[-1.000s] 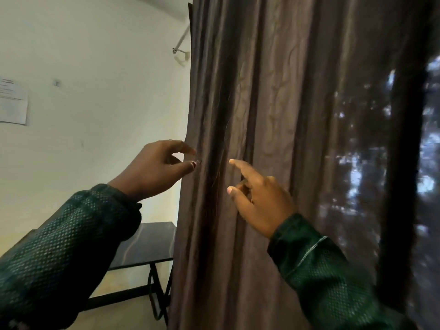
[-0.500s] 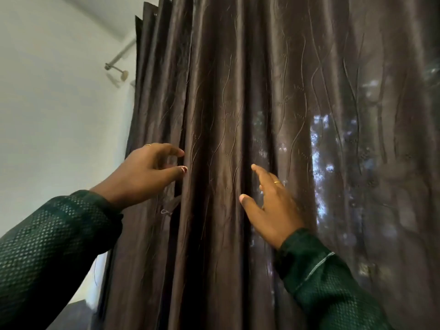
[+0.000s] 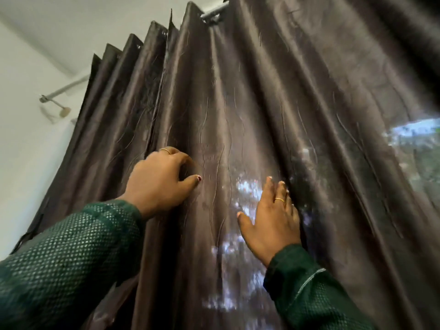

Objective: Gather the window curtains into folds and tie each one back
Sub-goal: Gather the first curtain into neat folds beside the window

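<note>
The left hand point(image 3: 158, 181) curls its fingers into a pleat of the dark curtain point(image 3: 262, 103), apparently gripping it to start a fold, while the right hand point(image 3: 270, 220) lies flat and straight-fingered beside it, seemingly steadying the cloth, which hangs spread from the rod point(image 3: 214, 13) above.

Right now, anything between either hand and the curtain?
Nothing visible. The left hand already has its fingers curled into a fold of the curtain, and the right hand lies flat against the fabric.
</note>
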A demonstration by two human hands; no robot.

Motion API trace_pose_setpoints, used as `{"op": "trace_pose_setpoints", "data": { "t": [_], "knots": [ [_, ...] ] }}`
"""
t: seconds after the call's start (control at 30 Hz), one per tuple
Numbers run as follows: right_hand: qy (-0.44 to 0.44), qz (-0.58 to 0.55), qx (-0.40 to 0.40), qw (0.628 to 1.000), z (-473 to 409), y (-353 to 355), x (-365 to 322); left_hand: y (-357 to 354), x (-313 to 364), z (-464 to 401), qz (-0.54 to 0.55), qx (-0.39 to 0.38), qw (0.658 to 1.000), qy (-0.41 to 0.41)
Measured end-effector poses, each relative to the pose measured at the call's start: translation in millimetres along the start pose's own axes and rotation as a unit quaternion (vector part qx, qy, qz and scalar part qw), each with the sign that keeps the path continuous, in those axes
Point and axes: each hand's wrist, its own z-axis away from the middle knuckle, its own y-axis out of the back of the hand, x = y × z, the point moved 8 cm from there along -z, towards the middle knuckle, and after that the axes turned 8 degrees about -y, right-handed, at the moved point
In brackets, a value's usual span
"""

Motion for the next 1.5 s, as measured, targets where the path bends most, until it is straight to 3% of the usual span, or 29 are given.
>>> {"op": "trace_pose_setpoints", "data": {
  "t": [0.1,0.2,0.3,0.37,0.53,0.6,0.67,0.7,0.77,0.8,0.9,0.97,1.1,1.27,1.5],
  "knots": [
    [0.0,0.026,0.049,0.998,-10.7,0.7,-2.8,-2.9,-28.6,-17.1,0.033,0.057,0.997,0.044],
    [0.04,0.023,0.067,0.997,-13.6,-3.1,-9.5,-23.7,-66.4,-25.2,0.081,0.047,0.987,0.13],
    [0.098,-0.025,0.05,0.994,-11.9,-11.1,-19.3,-53.7,-79.6,-23.5,0.299,0.007,0.937,0.182],
    [0.138,-0.08,0.037,0.987,-7.9,-13.6,-32.5,-70.7,-58.2,-21.5,0.44,-0.018,0.885,0.15],
    [0.248,-0.134,0.034,0.959,8.6,-21.8,-84.1,-94.5,-12.8,-19.4,0.538,-0.077,0.839,0.017],
    [0.271,-0.093,0.041,0.957,11.1,-34.5,-101.1,-92.6,-22.8,-21.2,0.453,-0.062,0.889,-0.032],
    [0.292,-0.003,0.112,0.95,12.5,-44.3,-115.0,-72.8,-48.3,-18.4,0.217,0.04,0.975,-0.031],
    [0.299,0.045,0.13,0.944,13.9,-50.2,-122.9,-56.9,-62.8,-14.4,0.117,0.126,0.985,-0.025],
    [0.3,0.099,0.146,0.937,12.3,-64.6,-135.7,-35.6,-88.8,-5.0,0.04,0.23,0.972,0.012],
    [0.296,0.117,0.135,0.938,10.6,-74.8,-142.4,-36.4,-107.4,-2.4,0.037,0.219,0.974,0.054],
    [0.283,0.188,0.115,0.933,13.3,-99.1,-166.0,-66.4,-154.7,2.7,0.113,0.053,0.976,0.181],
    [0.27,0.19,0.066,0.942,14.2,-115.7,-176.6,-78.5,-174.4,10.9,0.142,0.023,0.968,0.206],
    [0.21,0.123,0.012,0.97,11.9,-140.9,-197.7,-77.6,-197.3,27.3,0.069,0.068,0.986,0.139],
    [0.105,0.049,-0.023,0.993,0.3,-176.1,-218.4,-53.7,-236.8,45.3,0.13,0.158,0.974,0.094],
    [0.023,-0.066,-0.068,0.995,12.6,-214.3,-233.6,-53.8,-330.9,76.3,0.101,0.116,0.975,0.16]
  ]
}}
